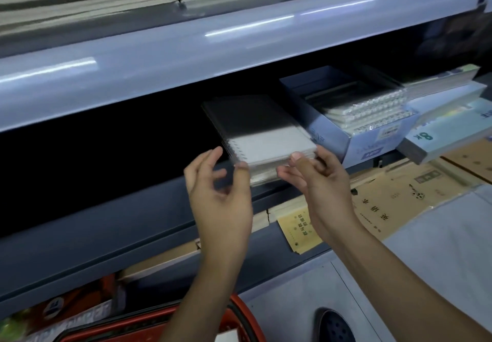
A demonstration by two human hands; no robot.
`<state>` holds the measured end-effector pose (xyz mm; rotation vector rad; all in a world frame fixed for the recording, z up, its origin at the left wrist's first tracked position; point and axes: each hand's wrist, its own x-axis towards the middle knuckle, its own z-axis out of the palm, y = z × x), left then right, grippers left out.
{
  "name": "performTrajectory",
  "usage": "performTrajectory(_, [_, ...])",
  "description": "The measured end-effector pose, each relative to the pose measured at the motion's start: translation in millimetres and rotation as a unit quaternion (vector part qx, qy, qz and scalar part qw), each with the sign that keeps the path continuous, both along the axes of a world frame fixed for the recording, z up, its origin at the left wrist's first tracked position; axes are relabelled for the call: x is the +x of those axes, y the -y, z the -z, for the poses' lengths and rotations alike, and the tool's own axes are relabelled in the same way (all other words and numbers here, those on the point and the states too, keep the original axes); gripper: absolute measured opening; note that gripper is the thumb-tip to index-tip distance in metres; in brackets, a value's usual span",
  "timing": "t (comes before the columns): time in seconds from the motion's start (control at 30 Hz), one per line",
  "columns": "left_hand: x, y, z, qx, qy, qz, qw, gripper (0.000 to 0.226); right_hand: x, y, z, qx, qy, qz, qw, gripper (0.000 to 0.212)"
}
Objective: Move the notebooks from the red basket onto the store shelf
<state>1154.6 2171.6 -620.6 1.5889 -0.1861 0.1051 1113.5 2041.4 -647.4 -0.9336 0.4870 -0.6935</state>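
**Sliding the stack home**

The left hand (218, 197) pinches the near-left corner of the notebooks (262, 139); the right hand (319, 182) grips the near-right corner. The stack lies half onto the shelf (133, 208), left of the blue box (332, 134). Best push evenly, keeping edges square. The red basket (239, 312) waits below.

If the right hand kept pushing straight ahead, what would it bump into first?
The stack of spiral notebooks its thumb already touches; the right hand would drive them deeper into the dark shelf. What lies behind is hidden.
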Motion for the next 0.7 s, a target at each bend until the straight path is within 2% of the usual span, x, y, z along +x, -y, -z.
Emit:
performTrajectory(0.1, [20, 16, 10, 0.075, 0.064, -0.011, 0.995, 0.037, 15, 2, -5, -0.005, -0.031, 0.020, 0.999, 0.064])
performTrajectory(0.27, [43, 33, 24, 0.145, 0.085, -0.028, 0.985, 0.026, 37, 8, -5, 0.005, -0.081, 0.064, 0.995, 0.067])
performTrajectory(0.53, [33, 21, 28, 0.083, 0.042, 0.020, 0.995, 0.036, 38, 6, 0, 0.008, -0.104, 0.093, 0.990, 0.066])
performTrajectory(0.7, [18, -10, 17, 0.059, 0.003, 0.006, 0.998, 0.039, 12, -23, -16, -0.016, -0.084, 0.100, 0.991, 0.045])
